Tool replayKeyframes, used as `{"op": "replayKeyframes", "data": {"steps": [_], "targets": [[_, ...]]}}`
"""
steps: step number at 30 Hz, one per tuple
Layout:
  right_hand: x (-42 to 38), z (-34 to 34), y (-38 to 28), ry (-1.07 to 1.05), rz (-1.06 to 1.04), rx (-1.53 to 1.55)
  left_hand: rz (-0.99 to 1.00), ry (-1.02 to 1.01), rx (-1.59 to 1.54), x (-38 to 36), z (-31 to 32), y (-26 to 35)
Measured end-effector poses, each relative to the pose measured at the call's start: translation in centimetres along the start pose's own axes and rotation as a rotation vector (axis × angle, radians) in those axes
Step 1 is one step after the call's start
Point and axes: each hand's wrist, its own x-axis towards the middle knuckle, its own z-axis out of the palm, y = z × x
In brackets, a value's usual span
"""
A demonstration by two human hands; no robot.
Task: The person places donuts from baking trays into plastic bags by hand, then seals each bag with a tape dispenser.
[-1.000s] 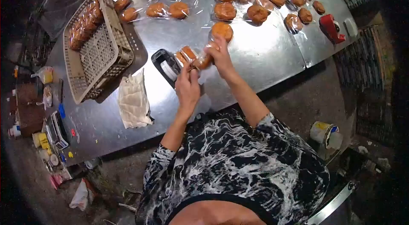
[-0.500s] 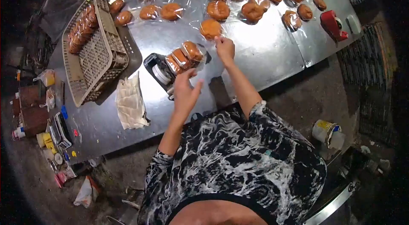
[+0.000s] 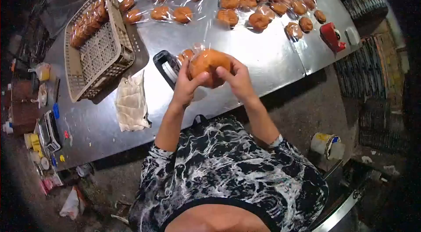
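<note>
My left hand (image 3: 185, 86) and my right hand (image 3: 240, 82) grip a round brown bun (image 3: 210, 61) from either side, thumbs on its near face. Shiny clear plastic film shows around it. Just left of it on the metal table, a black tape dispenser (image 3: 165, 66) lies near my left hand. Behind the held bun, partly covered by it and my left fingers, are smaller wrapped buns (image 3: 187, 53). More buns in clear film (image 3: 228, 17) lie across the far side of the table.
A beige plastic basket (image 3: 123, 52) with a row of wrapped buns stands tilted at the left. Close to it is a folded cream cloth (image 3: 131, 104). A red tape dispenser (image 3: 332, 37) and a small white block (image 3: 352, 37) sit near the right edge. A scale (image 3: 49, 132) is at the left corner.
My right hand has brought the bun from the table's middle toward me, and my left hand has closed on its other side. The view has shifted slightly.
</note>
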Motion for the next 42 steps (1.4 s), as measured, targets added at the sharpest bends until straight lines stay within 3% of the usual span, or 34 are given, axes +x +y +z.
{"op": "replayKeyframes", "data": {"steps": [2, 4, 5, 7, 8, 9, 11, 12, 13, 14, 15, 17, 18, 19, 23, 25, 26, 27, 28, 29, 30, 33, 35, 37, 38, 41, 42], "targets": [[-1.0, 1.1, 0.2, 0.002, -0.007, 0.003, 0.016, 0.035, -0.018, -0.6, -0.9, 0.1], [-1.1, 2.0, 0.2, 0.045, -0.036, 0.071, -0.197, 0.096, 0.071, -1.2, -1.2, 0.8], [-0.8, 2.1, 0.1, 0.035, -0.031, 0.074, -0.197, 0.108, 0.072, -1.6, -1.3, 0.5], [0.4, 1.9, -0.3, 0.096, -0.071, 0.063, -0.109, 0.094, 0.232, -1.9, -0.7, -0.6], [0.5, 1.7, -0.9, 0.123, 0.054, 0.121, 0.082, 0.050, 0.178, -2.0, 0.5, -1.0], [0.6, 1.6, -0.6, 0.119, 0.058, 0.122, 0.126, 0.156, 0.167, -2.5, 1.2, -2.1], [1.3, 1.4, 0.4, 0.141, 0.109, 0.306, 0.044, 0.137, 0.309, -2.6, 0.9, -1.4], [1.9, 1.0, 0.5, 0.288, -0.085, 0.157, 0.047, 0.145, 0.310, -2.7, 0.6, -1.1], [2.1, 0.6, -0.9, 0.489, -0.216, -0.073, 0.007, 0.191, 0.543, -2.8, 0.4, -0.8], [2.3, 0.4, -2.9, 0.394, -0.392, -0.333, -0.030, 0.236, 0.775, -2.8, 0.2, -0.7], [2.5, 0.5, -4.4, 0.295, -0.567, -0.590, -0.021, 0.243, 0.775, -2.5, -0.2, -1.1], [2.9, 2.0, -5.4, -0.178, -0.462, -1.178, 0.229, 0.200, 0.888, -2.7, -0.7, -1.7], [3.7, 2.8, -4.4, -0.357, -0.385, -1.162, 0.075, 0.203, 0.973, -3.0, -0.2, -1.0], [4.6, 3.2, -4.0, -0.534, -0.308, -1.140, 0.071, 0.190, 0.974, -3.1, -0.2, -1.1], [5.1, 1.1, -5.5, -0.460, -0.496, -0.861, 0.275, 0.299, 1.068, -3.1, -0.6, -0.5], [5.2, -0.5, -4.9, 0.029, -0.322, 0.265, 0.153, 0.419, 0.964, -3.0, -1.0, -0.5], [4.6, -0.3, -4.1, 0.099, -0.376, -0.016, 0.159, 0.357, 0.742, -3.3, -2.1, -1.3], [3.6, -0.1, -2.7, 0.175, -0.442, -0.294, 0.172, 0.365, 0.743, -3.4, -2.5, -1.8], [2.1, 0.7, 1.0, 0.065, -0.223, -0.204, 0.062, 0.369, 0.405, -3.9, -2.7, -2.3], [0.6, 1.6, 1.9, -0.194, 0.054, 0.026, -0.060, 0.365, 0.067, -4.8, -2.5, -2.7], [-0.7, 2.6, 1.7, -0.202, 0.178, -0.140, -0.095, 0.448, 0.006, -5.1, -1.4, -2.4], [-2.0, 3.0, 3.5, -0.102, 0.221, 0.087, 0.064, 0.515, -0.029, -6.0, -0.7, -3.8], [-2.6, 4.1, 3.2, -0.018, 0.134, 0.127, 0.057, 0.500, 0.052, -6.6, -0.3, -3.7], [-2.6, 5.4, 2.1, 0.211, -0.072, 0.203, 0.098, 0.492, 0.259, -6.7, -0.1, -3.9], [-3.3, 4.5, 2.2, 0.016, 0.016, 0.001, 0.030, 0.506, 0.180, -6.9, 0.0, -3.1], [-2.9, 2.6, 2.9, -0.140, 0.106, -0.125, 0.086, 0.499, -0.050, -6.5, 0.0, -3.4], [-2.9, 2.6, 2.7, -0.100, 0.098, -0.044, 0.104, 0.493, -0.034, -6.5, 0.9, -3.3]]}}
